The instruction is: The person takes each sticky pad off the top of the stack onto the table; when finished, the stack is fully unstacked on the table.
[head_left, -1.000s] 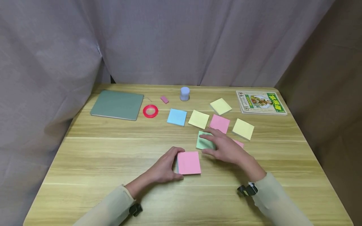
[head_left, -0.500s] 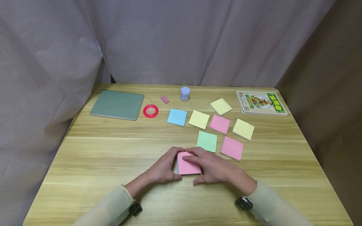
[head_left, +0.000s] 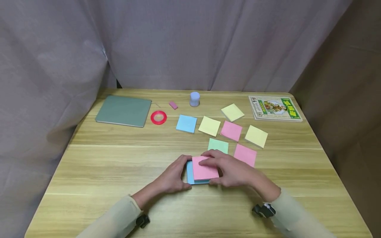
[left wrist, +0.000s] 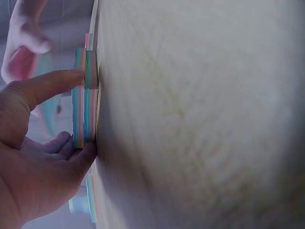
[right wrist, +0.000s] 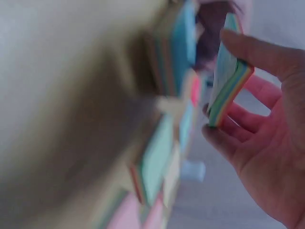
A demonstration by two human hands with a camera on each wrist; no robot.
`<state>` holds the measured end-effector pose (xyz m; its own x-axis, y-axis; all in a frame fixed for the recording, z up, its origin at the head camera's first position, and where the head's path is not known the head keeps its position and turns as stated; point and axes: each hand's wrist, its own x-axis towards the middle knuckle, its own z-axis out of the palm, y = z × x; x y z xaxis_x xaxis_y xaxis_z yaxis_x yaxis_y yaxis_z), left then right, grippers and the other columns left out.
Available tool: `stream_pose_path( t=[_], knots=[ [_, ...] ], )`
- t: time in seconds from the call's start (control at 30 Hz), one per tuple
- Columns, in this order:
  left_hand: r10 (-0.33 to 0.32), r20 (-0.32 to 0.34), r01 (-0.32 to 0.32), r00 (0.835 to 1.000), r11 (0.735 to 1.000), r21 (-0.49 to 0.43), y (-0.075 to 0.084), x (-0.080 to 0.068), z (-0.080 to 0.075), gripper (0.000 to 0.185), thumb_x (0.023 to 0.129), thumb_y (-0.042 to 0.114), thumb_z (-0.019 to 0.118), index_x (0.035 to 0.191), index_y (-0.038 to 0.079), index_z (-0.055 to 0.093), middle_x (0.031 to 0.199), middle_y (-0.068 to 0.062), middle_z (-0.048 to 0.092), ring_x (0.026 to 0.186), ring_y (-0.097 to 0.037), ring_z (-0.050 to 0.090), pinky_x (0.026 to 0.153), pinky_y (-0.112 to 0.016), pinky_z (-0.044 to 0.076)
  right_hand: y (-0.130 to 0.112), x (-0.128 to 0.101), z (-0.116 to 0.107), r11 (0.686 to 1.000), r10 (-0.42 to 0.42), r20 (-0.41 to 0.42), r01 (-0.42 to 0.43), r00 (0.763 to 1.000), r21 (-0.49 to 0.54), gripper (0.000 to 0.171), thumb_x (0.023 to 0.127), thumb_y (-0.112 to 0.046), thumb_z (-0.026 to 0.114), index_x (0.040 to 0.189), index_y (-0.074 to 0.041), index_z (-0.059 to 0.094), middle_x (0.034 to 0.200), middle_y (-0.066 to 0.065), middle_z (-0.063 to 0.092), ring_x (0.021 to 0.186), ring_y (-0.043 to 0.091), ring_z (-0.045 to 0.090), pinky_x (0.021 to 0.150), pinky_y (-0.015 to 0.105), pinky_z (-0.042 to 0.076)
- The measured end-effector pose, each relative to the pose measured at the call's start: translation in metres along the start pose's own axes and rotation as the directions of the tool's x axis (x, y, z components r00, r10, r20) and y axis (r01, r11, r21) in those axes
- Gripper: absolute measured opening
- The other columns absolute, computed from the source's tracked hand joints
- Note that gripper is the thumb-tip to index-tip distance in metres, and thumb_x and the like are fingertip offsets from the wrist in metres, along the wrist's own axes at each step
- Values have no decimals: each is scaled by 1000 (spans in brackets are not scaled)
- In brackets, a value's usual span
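My left hand [head_left: 173, 176] grips the left side of a low stack of sticky note pads with a blue pad [head_left: 189, 174] on top. In the left wrist view, thumb and fingers hold opposite edges of the stack [left wrist: 78, 112], whose layers show striped colours. Just above it, my right hand [head_left: 235, 170] pinches a pink-topped sticky note pad [head_left: 203, 170], shifted right of the blue pad. The right wrist view shows this held pad [right wrist: 231, 88] lifted apart from the stack, with thumb and fingers at opposite edges. A green pad [head_left: 218, 144] lies behind the right hand, partly hidden.
Beyond lie a blue pad [head_left: 186, 123], yellow pads [head_left: 209, 126] and pink pads [head_left: 245, 154]. Farther back are a green notebook [head_left: 123, 110], red tape roll [head_left: 158, 117], pink eraser-like block [head_left: 173, 105], pale cylindrical object [head_left: 194, 99] and picture booklet [head_left: 275, 108].
My right hand came from over the green pad to the stack, then took the top pink pad and lifted it rightward, baring the blue pad. The left hand stayed in place.
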<state>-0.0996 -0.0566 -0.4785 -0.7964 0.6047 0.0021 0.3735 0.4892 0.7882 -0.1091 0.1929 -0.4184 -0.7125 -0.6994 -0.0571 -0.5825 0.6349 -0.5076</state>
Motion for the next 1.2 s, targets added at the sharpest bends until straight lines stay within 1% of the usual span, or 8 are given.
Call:
stream_pose_path(
  t=[0.13, 0.23, 0.43, 0.53, 0.73, 0.87, 1.0, 1.2],
  knots=[
    [10, -22, -10, 1000, 1000, -1, 0, -1, -2, 92, 62, 8, 91, 139, 6, 41, 131, -5, 50, 121, -17, 47, 106, -38, 38, 19, 20, -29, 995, 84, -90, -79, 992, 64, 64, 75, -29, 85, 134, -19, 61, 143, 4, 47, 129, 27, 45, 103, 51, 38],
    [14, -26, -14, 1000, 1000, -1, -1, -2, -2, 91, 62, 7, 91, 138, 5, 41, 130, -5, 50, 120, -18, 48, 105, -38, 39, 43, 46, -44, 983, 175, -197, -162, 965, 83, 66, 75, -28, 85, 135, -16, 60, 142, 10, 48, 127, 34, 46, 101, 56, 38],
    [8, -15, -8, 1000, 1000, 4, 0, -3, -1, 90, 64, 7, 91, 138, 5, 41, 131, -6, 50, 122, -18, 47, 106, -38, 38, 98, 100, -48, 927, 375, -332, -356, 866, 119, 64, 79, -30, 82, 134, -6, 59, 139, 17, 48, 115, 35, 52, 101, 50, 39],
    [5, -6, -5, 1000, 1000, 2, 1, -2, 0, 89, 65, 8, 90, 139, 5, 41, 131, -6, 49, 122, -18, 47, 106, -38, 38, 118, 119, -45, 896, 441, -367, -423, 819, 134, 61, 81, -31, 79, 132, -4, 60, 137, 20, 49, 127, 38, 44, 106, 50, 34],
    [-10, 13, 10, 1000, 1000, 3, 2, 0, 1, 89, 66, 10, 90, 140, 7, 40, 132, -3, 48, 123, -16, 46, 107, -36, 38, 133, 140, -37, 837, 537, -421, -523, 731, 159, 60, 85, -34, 73, 134, -3, 58, 139, 18, 46, 129, 34, 39, 107, 45, 33],
    [-20, 16, 20, 1000, 1000, 1, 2, 0, 1, 89, 66, 10, 90, 140, 8, 40, 133, -2, 48, 123, -15, 45, 107, -36, 38, 133, 146, -32, 809, 577, -438, -555, 689, 192, 59, 87, -38, 71, 134, -4, 59, 143, 15, 42, 133, 32, 35, 109, 44, 31],
    [-7, 16, 7, 1000, 1000, 4, 1, 0, 2, 88, 66, 10, 90, 139, 7, 40, 133, -3, 48, 123, -17, 46, 106, -37, 38, 132, 149, -28, 802, 586, -428, -569, 688, 184, 58, 89, -40, 69, 133, -4, 59, 147, 16, 38, 135, 32, 32, 108, 46, 33],
    [-11, 11, 11, 1000, 1000, 3, 1, -1, -1, 88, 67, 10, 89, 139, 7, 41, 132, -4, 48, 122, -17, 46, 106, -38, 38, 129, 154, -30, 827, 546, -380, -553, 747, 100, 53, 94, -37, 64, 132, -1, 59, 147, 22, 37, 137, 36, 30, 110, 49, 31]
  ],
)
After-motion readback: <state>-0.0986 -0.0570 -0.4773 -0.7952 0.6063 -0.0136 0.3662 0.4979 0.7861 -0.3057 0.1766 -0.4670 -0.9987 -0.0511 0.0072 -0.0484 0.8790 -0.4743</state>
